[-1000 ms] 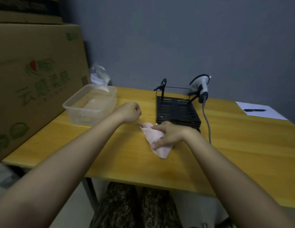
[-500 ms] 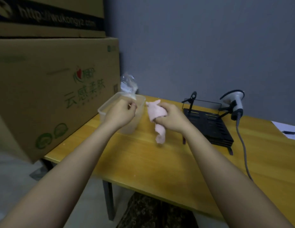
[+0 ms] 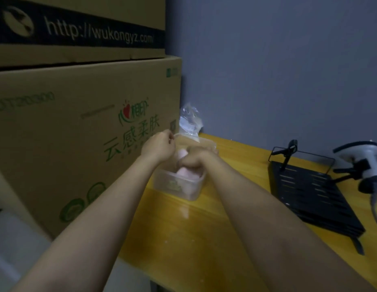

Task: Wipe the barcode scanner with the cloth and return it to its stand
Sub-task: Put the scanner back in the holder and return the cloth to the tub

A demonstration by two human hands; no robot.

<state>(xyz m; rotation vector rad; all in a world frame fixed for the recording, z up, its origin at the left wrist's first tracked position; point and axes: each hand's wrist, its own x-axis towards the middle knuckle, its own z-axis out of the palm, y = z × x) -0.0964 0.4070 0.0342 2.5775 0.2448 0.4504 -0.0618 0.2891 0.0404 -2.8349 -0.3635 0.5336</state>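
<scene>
Both hands sit at the container (image 3: 179, 183): your right hand (image 3: 193, 161) grips the cloth (image 3: 186, 172), left hand (image 3: 160, 145) loosely curled; the scanner (image 3: 361, 160) stands far right of it.

a dim grey-blue wall (image 3: 278, 66) is standing behind a yellow wooden table (image 3: 204, 239); stacked cardboard boxes (image 3: 57, 123) are filling the left side.

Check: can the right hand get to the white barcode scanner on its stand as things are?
Probably yes, once freed. The right hand is closed on the pink cloth in the clear plastic container. The white barcode scanner sits on its stand to that side, with only the low black slotted rack between.
</scene>
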